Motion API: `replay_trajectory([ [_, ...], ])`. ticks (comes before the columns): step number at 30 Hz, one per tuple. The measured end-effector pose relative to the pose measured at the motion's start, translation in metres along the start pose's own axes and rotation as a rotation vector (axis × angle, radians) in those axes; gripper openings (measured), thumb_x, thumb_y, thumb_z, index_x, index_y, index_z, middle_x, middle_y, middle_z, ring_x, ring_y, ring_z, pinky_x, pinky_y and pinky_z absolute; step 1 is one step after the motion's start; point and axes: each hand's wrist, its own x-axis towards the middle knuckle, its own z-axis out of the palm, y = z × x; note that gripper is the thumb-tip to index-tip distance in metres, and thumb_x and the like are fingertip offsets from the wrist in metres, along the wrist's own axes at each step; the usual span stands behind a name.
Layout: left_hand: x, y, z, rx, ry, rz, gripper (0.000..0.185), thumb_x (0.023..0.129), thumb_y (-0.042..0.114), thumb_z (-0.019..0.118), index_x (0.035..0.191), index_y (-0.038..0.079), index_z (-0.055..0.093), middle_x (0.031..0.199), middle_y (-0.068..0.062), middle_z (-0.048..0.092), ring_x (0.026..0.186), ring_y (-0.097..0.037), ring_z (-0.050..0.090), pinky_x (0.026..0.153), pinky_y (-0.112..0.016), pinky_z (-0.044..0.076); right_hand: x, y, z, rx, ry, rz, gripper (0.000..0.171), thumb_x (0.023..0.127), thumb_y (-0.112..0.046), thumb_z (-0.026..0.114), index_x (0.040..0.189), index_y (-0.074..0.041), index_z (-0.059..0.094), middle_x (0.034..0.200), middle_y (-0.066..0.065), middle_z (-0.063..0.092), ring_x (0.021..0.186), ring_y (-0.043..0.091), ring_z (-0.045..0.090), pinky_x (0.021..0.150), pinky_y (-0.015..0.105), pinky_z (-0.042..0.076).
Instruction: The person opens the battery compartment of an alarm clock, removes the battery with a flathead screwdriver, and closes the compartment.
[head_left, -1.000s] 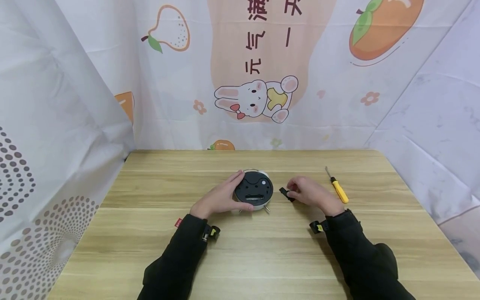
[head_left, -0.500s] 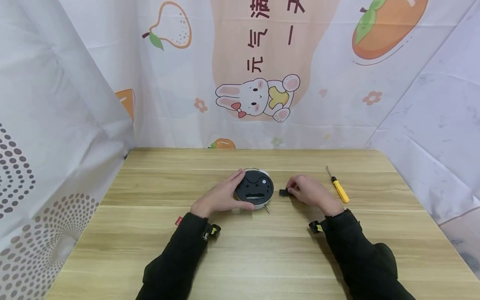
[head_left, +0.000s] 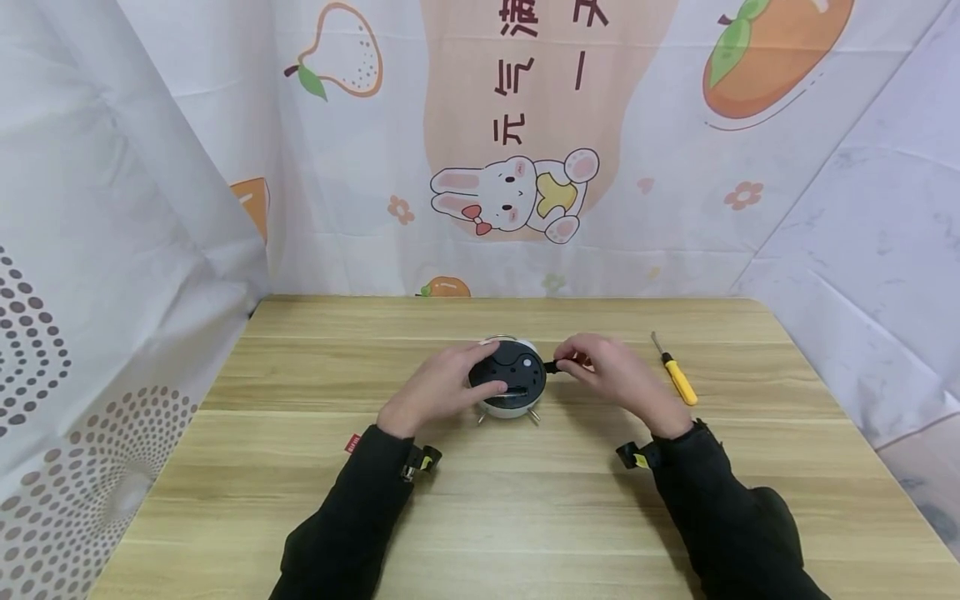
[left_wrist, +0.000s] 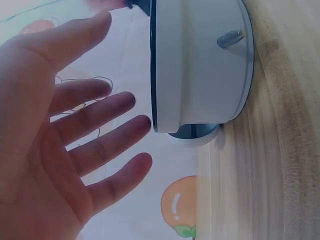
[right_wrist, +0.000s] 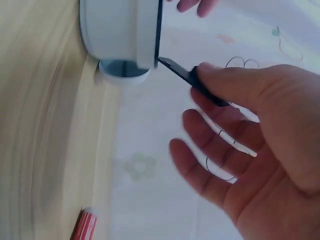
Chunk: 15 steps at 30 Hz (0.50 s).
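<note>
The wooden surface (head_left: 525, 500) fills most of what I see, with printed cloth hung behind it and down both sides. Near its middle the round alarm clock (head_left: 510, 379) lies face down, white body under a black back panel, two small metal feet pointing toward me. Off to the right, well apart from the clock, a yellow-handled screwdriver (head_left: 677, 377) lies on the wood.

My left hand (head_left: 438, 390) is at the clock's left side, thumb resting on the back panel. In the left wrist view its fingers (left_wrist: 95, 150) are spread and nearly straight just beside the white wall, so it steadies the clock rather than gripping it. My right hand (head_left: 611, 375) pinches a small black cover piece (right_wrist: 192, 77) between thumb and forefinger, other fingers loose, its free end touching the upper right edge of the clock's back.

The risks, as I judge them: the cover meets the rim at a slant, and pushed like that it could jam or bend instead of seating. My pinch sits near one end only, so it could twist or flick out of my fingers. And with my left hand merely resting, a sideways push from the right could slide the clock across the smooth wood.
</note>
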Motion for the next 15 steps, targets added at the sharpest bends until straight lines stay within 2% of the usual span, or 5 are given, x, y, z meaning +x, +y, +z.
replay_trajectory([
  [4,-0.001,-0.001,0.000,0.015,-0.024,0.014,0.070,0.093,0.048,0.073,0.144,0.004,0.056,0.137,-0.015,0.061,0.121,-0.024,0.060,0.103,-0.039,0.047,0.001,-0.010,-0.001,0.041,0.046,-0.077,0.020,0.093,-0.011,0.076,0.112,-0.007,0.074,0.096,0.000,0.072,0.080,0.010,0.064,0.071,0.034,0.056],
  [7,-0.002,-0.003,0.000,0.006,-0.047,0.018,0.073,0.090,0.048,0.075,0.143,0.002,0.057,0.139,-0.015,0.059,0.123,-0.024,0.058,0.105,-0.039,0.045,0.002,-0.016,0.000,0.060,0.067,-0.147,0.024,0.092,-0.010,0.076,0.116,-0.005,0.075,0.098,-0.001,0.072,0.081,0.008,0.063,0.070,0.033,0.057],
  [12,-0.002,-0.004,0.002,0.010,-0.106,0.006,0.075,0.088,0.047,0.078,0.143,0.001,0.056,0.145,-0.016,0.054,0.136,-0.028,0.050,0.112,-0.040,0.039,0.002,-0.022,0.006,0.101,0.031,-0.211,0.022,0.091,-0.007,0.076,0.113,-0.006,0.076,0.101,-0.002,0.070,0.084,0.007,0.063,0.071,0.032,0.057],
  [15,-0.001,-0.003,0.002,0.029,-0.127,0.005,0.073,0.088,0.045,0.079,0.142,0.000,0.057,0.146,-0.017,0.054,0.137,-0.029,0.048,0.113,-0.041,0.037,0.003,-0.024,0.013,0.127,0.003,-0.230,0.020,0.091,-0.006,0.076,0.111,-0.008,0.075,0.104,-0.002,0.070,0.089,0.009,0.065,0.072,0.033,0.056],
])
